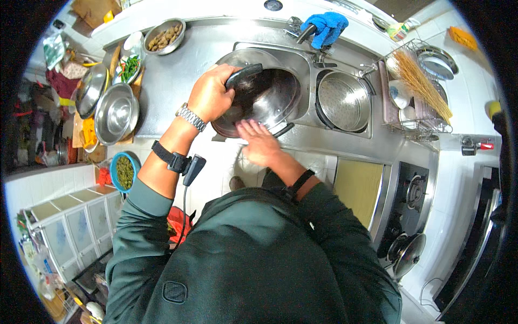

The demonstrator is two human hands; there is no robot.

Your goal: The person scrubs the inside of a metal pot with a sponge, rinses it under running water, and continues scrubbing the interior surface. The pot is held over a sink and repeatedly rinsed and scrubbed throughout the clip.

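Observation:
My left hand [211, 94], with a metal watch at its wrist, grips one black side handle of a large metal pot [279, 95]. The pot is tilted at the front edge of the left sink basin [302, 87]. My right hand [259, 141] lies with spread fingers against the pot's near side, beside its lower black handle; whether it presses or rubs cannot be told. A round metal lid or pan [253, 56] shows behind the pot. In the right basin sits a steamer pot with a perforated base [344, 101].
A blue cloth [327, 28] hangs over the faucet. Metal bowls [116, 113] and a plate of chillies [128, 69] stand on the left, a bowl of brown pieces [165, 36] at the back. On the right are a wire dish rack [421, 125] and a gas hob [404, 194].

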